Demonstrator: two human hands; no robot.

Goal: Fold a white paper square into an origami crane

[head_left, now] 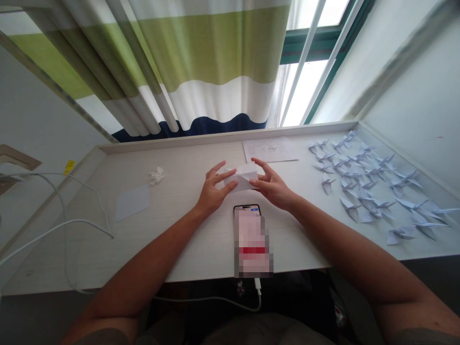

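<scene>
A partly folded sheet of white paper (241,179) is held between my two hands over the middle of the table. My left hand (214,188) pinches its left side, thumb in front and fingers behind or above. On the right side, my right hand (272,184) grips the paper between thumb and fingers, with the index finger raised. A phone (252,239) lies on the table just below my hands, its screen blurred out and a white cable (258,286) plugged into its lower end. The far side of the folded paper is hidden from me.
Several folded paper cranes (366,177) spread over the table's right side. A printed sheet (271,149) lies behind my hands. To the left are a plain paper square (132,202), a crumpled tissue (156,176) and a loose white cable (86,221). A raised rim (215,139) borders the back edge.
</scene>
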